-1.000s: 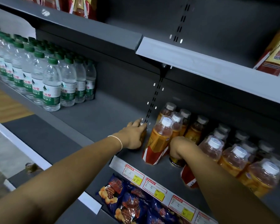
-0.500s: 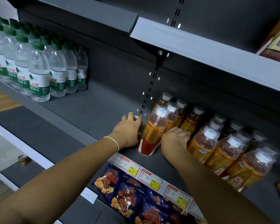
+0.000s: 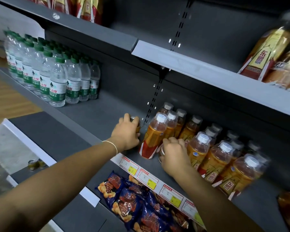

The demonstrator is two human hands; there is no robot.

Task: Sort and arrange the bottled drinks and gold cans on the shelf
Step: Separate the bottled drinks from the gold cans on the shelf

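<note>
In the head view, the left hand (image 3: 126,135) is gripping a gold can (image 3: 136,123) standing on the shelf (image 3: 97,114), just left of the orange bottles (image 3: 155,136) — the right hand (image 3: 174,154) is curling round a second can (image 3: 162,150), mostly hidden, between those bottles.

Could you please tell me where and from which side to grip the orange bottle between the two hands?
Grip the orange bottle round its narrow shoulder under the white cap, coming from the front and above. It stands upright, another bottle close behind, and the left hand gripping the left gold can and right hand gripping the right gold can flank its lower body.
</note>
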